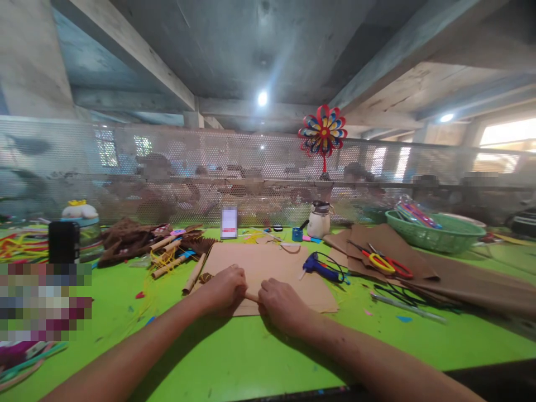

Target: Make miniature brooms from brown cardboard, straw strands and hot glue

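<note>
Both hands are at the near edge of a flat tan paper sheet [268, 259] on the green table. My left hand [228, 290] has its fingers closed on one end of a thin roll of brown paper [252, 297]. My right hand [278, 304] grips the other end of that roll, its fingers curled over it. A short stretch of the roll shows between the two hands; the rest lies under the fingers. Just right of the sheet's middle rests a blue glue gun [322, 269] with a black cord. Left of the sheet lie rolled paper tubes [170, 258] among yellow strips.
Scissors with red and yellow handles [383, 263] lie on brown paper [402, 251] at right. Behind stand a green basket [438, 234], a white jug [319, 222] and a phone [229, 223]. A red paper flower [324, 133] rises before the mesh partition [259, 151]. A blurred person sits at left.
</note>
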Demonstrator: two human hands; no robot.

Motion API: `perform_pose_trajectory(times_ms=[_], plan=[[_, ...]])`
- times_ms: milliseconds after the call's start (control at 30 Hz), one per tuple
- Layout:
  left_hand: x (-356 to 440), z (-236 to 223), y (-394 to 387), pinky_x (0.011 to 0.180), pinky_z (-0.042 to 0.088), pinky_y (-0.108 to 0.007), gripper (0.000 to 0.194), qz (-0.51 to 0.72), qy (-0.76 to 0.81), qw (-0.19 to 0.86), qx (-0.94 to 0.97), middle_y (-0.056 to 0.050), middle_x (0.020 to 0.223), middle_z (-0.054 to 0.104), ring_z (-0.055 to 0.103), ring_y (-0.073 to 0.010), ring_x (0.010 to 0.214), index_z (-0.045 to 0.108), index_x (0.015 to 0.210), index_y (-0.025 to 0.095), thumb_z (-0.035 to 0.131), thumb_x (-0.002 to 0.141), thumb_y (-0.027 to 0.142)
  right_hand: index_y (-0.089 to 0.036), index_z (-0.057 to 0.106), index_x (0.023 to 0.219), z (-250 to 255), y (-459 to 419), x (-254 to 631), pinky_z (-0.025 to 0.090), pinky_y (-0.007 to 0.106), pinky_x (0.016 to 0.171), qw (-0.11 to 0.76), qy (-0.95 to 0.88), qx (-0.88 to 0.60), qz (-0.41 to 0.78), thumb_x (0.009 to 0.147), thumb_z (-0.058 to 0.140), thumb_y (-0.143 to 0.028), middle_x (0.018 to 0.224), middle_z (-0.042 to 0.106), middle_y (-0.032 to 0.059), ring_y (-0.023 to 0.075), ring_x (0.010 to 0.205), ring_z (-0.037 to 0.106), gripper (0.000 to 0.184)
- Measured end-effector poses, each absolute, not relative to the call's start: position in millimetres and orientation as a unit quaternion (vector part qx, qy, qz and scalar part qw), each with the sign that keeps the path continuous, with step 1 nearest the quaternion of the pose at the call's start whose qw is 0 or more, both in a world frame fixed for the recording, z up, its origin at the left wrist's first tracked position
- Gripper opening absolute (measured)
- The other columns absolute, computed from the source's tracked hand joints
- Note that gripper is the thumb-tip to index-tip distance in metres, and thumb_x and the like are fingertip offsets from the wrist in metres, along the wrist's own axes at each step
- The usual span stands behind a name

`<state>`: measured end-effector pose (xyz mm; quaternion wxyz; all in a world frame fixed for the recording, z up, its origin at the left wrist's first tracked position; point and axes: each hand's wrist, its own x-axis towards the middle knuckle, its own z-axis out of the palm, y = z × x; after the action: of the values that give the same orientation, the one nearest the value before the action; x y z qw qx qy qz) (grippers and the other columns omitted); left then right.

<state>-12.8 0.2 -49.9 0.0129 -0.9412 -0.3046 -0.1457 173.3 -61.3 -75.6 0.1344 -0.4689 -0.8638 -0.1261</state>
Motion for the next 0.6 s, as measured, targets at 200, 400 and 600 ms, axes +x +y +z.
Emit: perform_pose_trajectory(times_ms=[200, 400, 600], plan=[[11, -63, -16, 0.074, 0.037, -0.035, 0.019, -0.11, -0.293, 0.134, -0.94, -0.009, 0.077, 0.058, 0.048, -0.0201, 0.076, 0.062, 0.073, 0.014, 0.045, 0.08, 0.009, -0.014, 0.063, 0.082, -74, -62, 174, 0.038, 0.028, 0.062, 0.134, -0.864, -0.466, -0.135, 0.08, 0.05, -0.013, 0.082, 0.061, 0.0063, 0.0175, 0.077, 0.053, 0.013], [3, -70, -26, 0.074, 0.037, -0.034, 0.015, -0.133, -0.292, 0.137, -0.937, -0.006, 0.079, 0.056, 0.046, -0.0202, 0.079, 0.059, 0.081, 0.016, 0.044, 0.085, 0.014, -0.014, 0.064, 0.082, -76, -62, 175, 0.039, 0.028, 0.064, 0.127, -0.87, -0.455, -0.139, 0.084, 0.048, -0.014, 0.081, 0.061, 0.0072, 0.0178, 0.077, 0.053, 0.016], [1, -70, -25, 0.073, 0.037, -0.033, 0.013, -0.125, -0.297, 0.135, -0.937, -0.006, 0.078, 0.057, 0.047, -0.0195, 0.079, 0.058, 0.079, 0.016, 0.047, 0.085, 0.013, -0.015, 0.063, 0.084, -80, -63, 176, 0.039, 0.029, 0.065, 0.137, -0.874, -0.439, -0.155, 0.084, 0.048, -0.015, 0.082, 0.061, 0.0074, 0.019, 0.078, 0.052, 0.016]])
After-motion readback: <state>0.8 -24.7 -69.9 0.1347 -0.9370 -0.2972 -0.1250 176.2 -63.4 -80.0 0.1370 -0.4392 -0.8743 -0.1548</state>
